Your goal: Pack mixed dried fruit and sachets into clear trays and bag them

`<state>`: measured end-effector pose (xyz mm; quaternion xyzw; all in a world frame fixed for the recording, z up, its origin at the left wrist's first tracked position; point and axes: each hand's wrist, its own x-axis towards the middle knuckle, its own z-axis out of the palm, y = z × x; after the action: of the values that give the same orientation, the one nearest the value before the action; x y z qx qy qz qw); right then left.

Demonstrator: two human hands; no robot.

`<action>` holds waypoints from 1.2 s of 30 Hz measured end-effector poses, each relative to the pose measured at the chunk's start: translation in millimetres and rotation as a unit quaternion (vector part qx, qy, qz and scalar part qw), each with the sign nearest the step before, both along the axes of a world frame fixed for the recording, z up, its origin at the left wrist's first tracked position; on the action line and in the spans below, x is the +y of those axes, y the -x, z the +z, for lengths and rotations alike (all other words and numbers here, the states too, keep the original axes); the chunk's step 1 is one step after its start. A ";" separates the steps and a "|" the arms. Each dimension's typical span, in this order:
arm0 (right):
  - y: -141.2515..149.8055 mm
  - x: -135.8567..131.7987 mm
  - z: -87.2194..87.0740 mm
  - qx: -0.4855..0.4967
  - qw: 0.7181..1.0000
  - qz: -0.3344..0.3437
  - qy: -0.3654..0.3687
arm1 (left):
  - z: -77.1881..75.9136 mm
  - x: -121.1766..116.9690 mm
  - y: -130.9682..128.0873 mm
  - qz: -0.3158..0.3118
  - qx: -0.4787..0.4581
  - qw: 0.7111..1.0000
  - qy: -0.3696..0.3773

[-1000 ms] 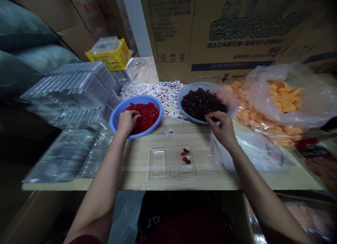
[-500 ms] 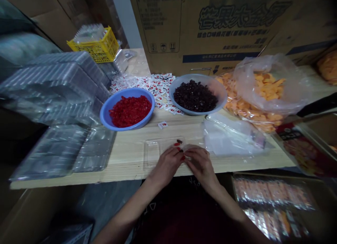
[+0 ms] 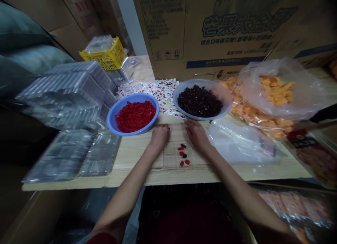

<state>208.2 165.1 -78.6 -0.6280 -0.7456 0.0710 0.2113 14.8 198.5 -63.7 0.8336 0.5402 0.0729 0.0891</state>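
Near the middle of the table lies a clear plastic tray (image 3: 171, 164). Several red candies (image 3: 181, 163) and dark candies (image 3: 183, 145) sit in its right side. My left hand (image 3: 159, 136) is closed beyond the tray's left part, below the blue bowl (image 3: 111, 122). A small white packet (image 3: 170, 127) shows at its fingertips; whether I grip it is unclear. My right hand (image 3: 197, 133) has bent fingers, just below the pale bowl of dark candies (image 3: 228, 100). Faint clear plastic shows between the two hands; what the fingertips hold is hidden.
Stacked clear trays (image 3: 71, 91) stand at left, behind flat plastic packs (image 3: 63, 154). Scattered white packets (image 3: 160, 92) lie behind the bowls. A yellow basket (image 3: 113, 58) stands at the back. White plastic sheets (image 3: 239, 145) and a bag of orange pieces (image 3: 279, 91) are at right.
Both hands came from the bowls to the tray, then moved forward and apart beyond it. Two red candies now lie in the tray's near right part. The view has shifted.
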 end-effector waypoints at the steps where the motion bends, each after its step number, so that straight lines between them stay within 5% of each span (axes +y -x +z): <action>1: 6.9 18.8 -1.4 -0.033 0.999 -0.002 0.023 | -3.2 4.9 -4.2 0.005 0.010 1.000 0.004; 4: 30.2 55.7 -8.7 -0.066 0.997 -0.010 0.045 | -6.7 10.3 -7.1 0.011 0.018 1.000 0.004; 9: 42.3 67.9 -19.4 -0.083 0.996 0.003 0.043 | 4.0 -9.3 24.5 0.010 -0.055 0.998 0.007; 14: 19.7 56.3 -21.8 -0.065 0.998 0.014 0.022 | 11.4 -62.1 51.9 0.058 -0.259 0.963 0.042; 17: 3.8 35.9 -17.9 -0.043 0.999 0.012 0.003 | 13.9 -77.1 52.5 0.036 -0.262 0.964 0.021; 20: -6.2 5.6 -9.9 0.105 0.994 -0.013 -0.042 | 13.5 -70.1 46.9 -0.047 -0.190 0.980 0.025; 22: -7.0 -16.4 -4.4 0.284 0.958 -0.032 -0.038 | 11.2 -61.1 42.2 -0.079 -0.128 0.988 0.042; 25: 1.8 -44.7 1.4 0.495 0.867 -0.042 0.028 | 10.1 -55.1 34.8 -0.069 -0.121 0.990 0.030; 27: 13.2 -58.3 4.2 0.578 0.812 -0.049 0.059 | 13.2 -59.3 29.6 -0.043 -0.207 0.977 0.028; 30: 32.3 -72.8 7.4 0.644 0.758 -0.034 0.095 | 21.3 -73.4 23.8 -0.030 -0.381 0.915 0.131; 33: 43.2 -86.1 8.3 0.653 0.748 -0.021 0.121 | 26.1 -87.0 25.9 -0.012 -0.445 0.871 0.206; 36: 39.3 -102.1 7.2 0.602 0.789 -0.033 0.118 | 23.4 -95.0 36.1 0.006 -0.377 0.906 0.193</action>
<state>168.9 63.1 -71.4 -0.5022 -0.4322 0.5150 0.5439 -21.3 103.6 -40.3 0.7070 0.4749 0.2766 0.4451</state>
